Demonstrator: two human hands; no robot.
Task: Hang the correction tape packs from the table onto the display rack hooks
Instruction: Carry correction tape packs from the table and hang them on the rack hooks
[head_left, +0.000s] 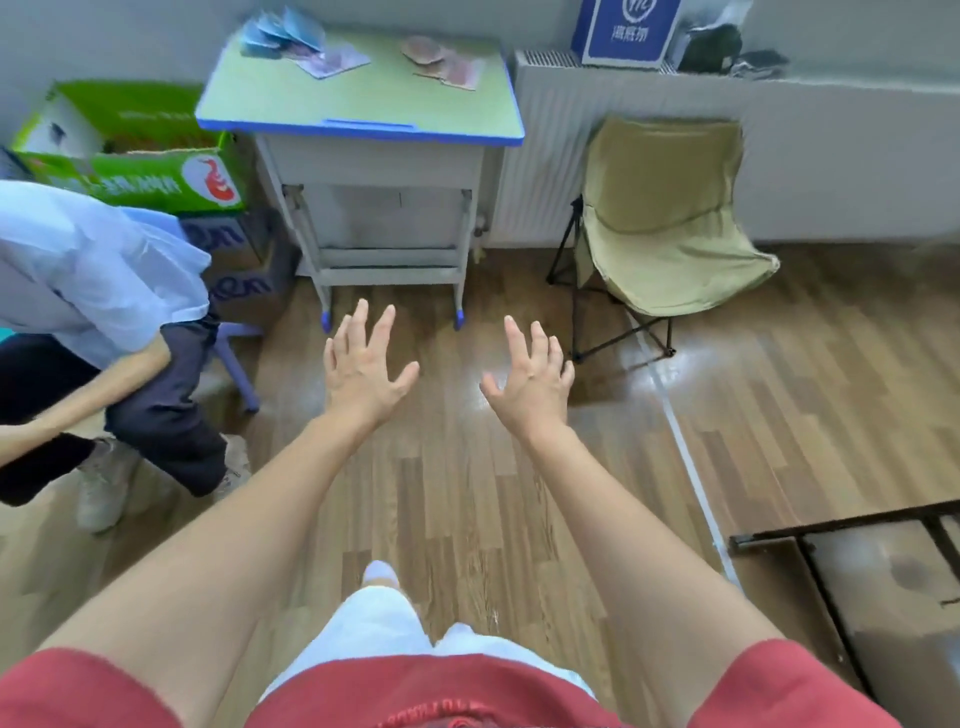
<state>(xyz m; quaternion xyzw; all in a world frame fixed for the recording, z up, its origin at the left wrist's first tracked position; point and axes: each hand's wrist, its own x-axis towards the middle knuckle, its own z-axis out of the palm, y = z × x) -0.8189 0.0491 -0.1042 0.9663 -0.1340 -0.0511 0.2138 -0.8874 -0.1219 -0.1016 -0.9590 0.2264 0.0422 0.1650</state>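
1. Ahead, wooden floor (467, 493) stretches beneath me to the wall.
2. Against that wall stands the green-topped bench (363, 98), a khaki folding chair (665, 223) to its right.
3. My left hand (363, 366) and right hand (532, 384) hover over the floor, fingers spread wide, holding nothing.
4. Correction tape packs (283, 34) lie scattered along the bench's far edge, well apart from my hands.

A: Position of the hands?
B: The left hand (363, 366) and right hand (532, 382) were extended above the wooden floor (467, 499), fingers spread, holding nothing, apart from the table (363, 98).
A: Location of the packs?
B: Blue packs (283, 34) lay at the table's rear left corner and pink packs (447, 62) toward the rear right. A folding chair (665, 218) stood beside the table, on its right.
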